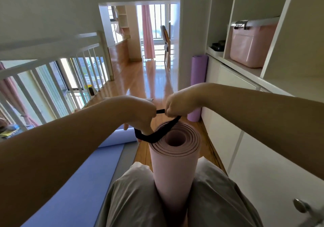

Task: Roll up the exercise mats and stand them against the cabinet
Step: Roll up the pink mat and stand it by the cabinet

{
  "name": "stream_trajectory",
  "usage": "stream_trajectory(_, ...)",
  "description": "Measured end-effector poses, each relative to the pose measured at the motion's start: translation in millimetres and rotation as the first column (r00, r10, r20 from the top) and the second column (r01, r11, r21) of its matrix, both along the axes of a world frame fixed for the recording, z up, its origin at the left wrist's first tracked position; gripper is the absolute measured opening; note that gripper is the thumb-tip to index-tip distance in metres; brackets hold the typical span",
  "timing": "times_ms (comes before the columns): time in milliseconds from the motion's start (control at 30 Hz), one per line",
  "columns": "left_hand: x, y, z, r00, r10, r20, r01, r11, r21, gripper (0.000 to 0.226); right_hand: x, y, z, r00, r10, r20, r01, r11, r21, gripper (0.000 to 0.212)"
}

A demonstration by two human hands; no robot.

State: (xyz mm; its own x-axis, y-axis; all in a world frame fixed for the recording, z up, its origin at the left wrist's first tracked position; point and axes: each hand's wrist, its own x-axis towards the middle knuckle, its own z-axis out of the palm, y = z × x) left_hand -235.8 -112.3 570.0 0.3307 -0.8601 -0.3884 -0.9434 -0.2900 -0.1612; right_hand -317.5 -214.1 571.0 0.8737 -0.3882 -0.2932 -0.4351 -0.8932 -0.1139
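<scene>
**Both hands gripping a strap over the rolled pink mat**

At the centre of the frame, the left hand [138, 111] and the right hand [182, 104] are both curling their fingers tightly round a black fabric strap [156, 135]. A short end is showing between the two fists, and the loop is hanging down onto the top of the mat. Just below, the rolled pink foam exercise mat [172, 165] is standing upright between knees in grey trousers [133, 200]. A blue foam mat [78, 174] is lying on the wooden floor [145, 79] at lower left, its far end partly rolled. Right of centre, a rolled lilac mat [199, 72] is standing on end against the white cabinet [245, 156]. A pink plastic storage box [249, 49] is sitting on a shelf at upper right.
</scene>
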Motion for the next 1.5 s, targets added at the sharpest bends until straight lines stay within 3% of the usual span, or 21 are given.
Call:
stream_trajectory(67,-4.5,-0.9,-0.6,1.000,-0.030,-0.001,0.030,0.999,0.040,0.044,9.1,5.2,3.9,0.998,0.029,-0.059,-0.027,0.999,0.022,0.012)
stream_trajectory(233,-21.9,10.0,0.0,0.993,-0.112,0.047,0.111,0.993,0.023,0.031,13.5,20.4,0.9,0.993,0.078,-0.092,-0.100,0.958,-0.270,0.016)
stream_trajectory(333,-18.9,26.0,1.0,0.994,-0.108,0.032,0.106,0.993,0.051,0.051,-7.6,18.0,6.3,0.998,0.036,-0.059,-0.057,0.917,-0.395,0.004)
stream_trajectory(433,-13.6,49.7,-4.3,0.995,-0.096,0.006,0.096,0.995,0.004,0.080,-42.3,4.5,15.8,0.996,-0.010,-0.089,-0.023,0.931,-0.365,0.030)
stream_trajectory(500,-14.8,63.0,-19.5,0.992,-0.123,0.015,0.124,0.991,-0.048,0.086,-65.6,-0.2,11.0,0.990,-0.045,-0.132,0.005,0.958,-0.287,0.052)
stream_trajectory(567,-20.1,67.7,-38.3,0.991,-0.133,0.003,0.133,0.988,-0.081,0.088,-82.7,3.3,-7.2,0.980,-0.074,-0.184,0.028,0.970,-0.242,0.058)
stream_trajectory(633,-16.9,63.6,-53.2,0.993,-0.118,0.004,0.117,0.987,-0.108,0.091,-91.0,5.6,-28.7,0.978,-0.116,-0.175,0.080,0.977,-0.197,0.059)
stream_trajectory(800,-4.3,47.1,-40.3,0.995,-0.086,-0.049,0.081,0.992,-0.096,0.081,-81.1,-13.9,-50.9,0.995,-0.089,0.034,0.094,0.980,-0.177,0.060)
stream_trajectory(900,3.1,29.6,-35.8,0.995,-0.082,-0.060,0.077,0.994,-0.081,0.080,-68.2,-26.7,-58.7,0.994,-0.080,0.072,0.091,0.983,-0.158,0.051)
stream_trajectory(1067,22.5,18.0,-58.4,0.983,-0.097,-0.157,0.097,0.995,-0.008,0.060,-60.7,-31.7,-73.5,0.999,0.009,0.032,-0.005,0.994,-0.105,0.038)
stream_trajectory(1200,21.2,28.6,-115.1,0.974,-0.047,-0.221,0.056,0.998,0.034,0.070,-71.5,-28.2,-109.0,0.993,-0.067,-0.101,0.070,0.997,0.030,0.052)
stream_trajectory(1300,12.0,30.5,-142.6,0.989,-0.003,-0.147,0.010,0.999,0.043,0.069,-74.8,-21.0,-134.6,0.987,-0.079,-0.141,0.070,0.995,-0.066,0.054)
stream_trajectory(1400,18.9,23.6,-151.8,0.997,-0.001,-0.077,0.002,1.000,0.006,0.057,-68.3,-23.0,-147.2,0.995,-0.047,-0.088,0.030,0.982,-0.188,0.045)
stream_trajectory(1500,30.1,15.1,-153.9,0.999,0.007,-0.032,-0.009,0.999,-0.034,0.052,-55.4,-31.7,-151.2,0.998,-0.045,-0.041,0.035,0.979,-0.203,0.044)
